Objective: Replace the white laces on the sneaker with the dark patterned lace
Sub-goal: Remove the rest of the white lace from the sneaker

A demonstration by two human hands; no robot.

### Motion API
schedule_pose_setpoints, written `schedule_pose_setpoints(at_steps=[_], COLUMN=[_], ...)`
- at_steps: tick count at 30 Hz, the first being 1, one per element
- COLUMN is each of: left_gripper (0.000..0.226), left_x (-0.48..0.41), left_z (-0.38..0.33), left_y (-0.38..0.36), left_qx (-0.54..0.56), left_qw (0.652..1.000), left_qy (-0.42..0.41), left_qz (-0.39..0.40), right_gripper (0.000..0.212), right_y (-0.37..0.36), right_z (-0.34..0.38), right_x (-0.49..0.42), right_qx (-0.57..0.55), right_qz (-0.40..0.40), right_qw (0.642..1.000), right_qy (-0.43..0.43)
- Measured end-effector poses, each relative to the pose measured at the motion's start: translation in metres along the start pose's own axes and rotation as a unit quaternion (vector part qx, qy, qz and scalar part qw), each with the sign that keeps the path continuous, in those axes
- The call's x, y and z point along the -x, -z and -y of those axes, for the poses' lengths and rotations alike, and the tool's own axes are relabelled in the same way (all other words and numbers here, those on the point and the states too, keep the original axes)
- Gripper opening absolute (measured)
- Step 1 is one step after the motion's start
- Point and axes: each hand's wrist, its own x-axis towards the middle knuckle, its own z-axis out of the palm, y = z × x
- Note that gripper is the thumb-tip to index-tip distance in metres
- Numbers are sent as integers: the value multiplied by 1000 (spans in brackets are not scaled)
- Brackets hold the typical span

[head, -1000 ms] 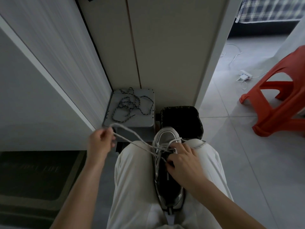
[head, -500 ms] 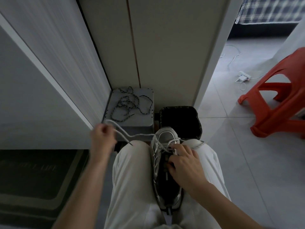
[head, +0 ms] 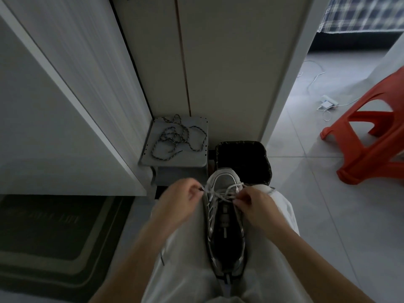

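Observation:
A white and black sneaker (head: pixel 226 228) lies between my thighs, toe pointing away. White laces (head: pixel 223 193) still cross its front eyelets. My left hand (head: pixel 181 200) sits just left of the toe and pinches one end of the white lace. My right hand (head: pixel 255 206) is on the right side of the shoe and pinches a strand of the white lace near the eyelets. The dark patterned lace (head: pixel 177 136) lies loosely tangled on a small grey stool (head: pixel 196 158) ahead of my knees.
A dark bin (head: pixel 240 154) stands just beyond the shoe's toe. White cabinet panels rise behind and to the left. An orange plastic stool (head: pixel 371 141) is at the right, with a white charger and cable (head: pixel 328 103) on the tiled floor. A dark mat (head: pixel 50 232) lies at the left.
My left hand has come in from the far left to the shoe's toe, and the long stretched lace strand is now slack and short. My right hand shifted slightly toward the front eyelets.

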Motion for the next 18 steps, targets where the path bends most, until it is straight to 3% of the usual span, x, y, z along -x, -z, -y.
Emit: schedule_pose_setpoints(at_steps=[3, 7, 10, 18], left_gripper=[26, 19, 19, 29], left_x=[-5, -2, 0, -1], left_z=[-16, -13, -9, -15], left_y=[-26, -37, -36, -40], left_qx=[10, 12, 34, 31], left_qw=[998, 1000, 998, 992], left_qy=[-56, -8, 28, 38], left_qz=[35, 10, 54, 112], right_gripper=[11, 13, 11, 16], right_y=[-3, -7, -6, 14], right_z=[1, 0, 2, 16], right_x=[-7, -10, -13, -35], right_qx=[-38, 24, 56, 70], right_qz=[22, 6, 2, 82], right_qw=[999, 998, 994, 981], right_qy=[-13, 62, 98, 160])
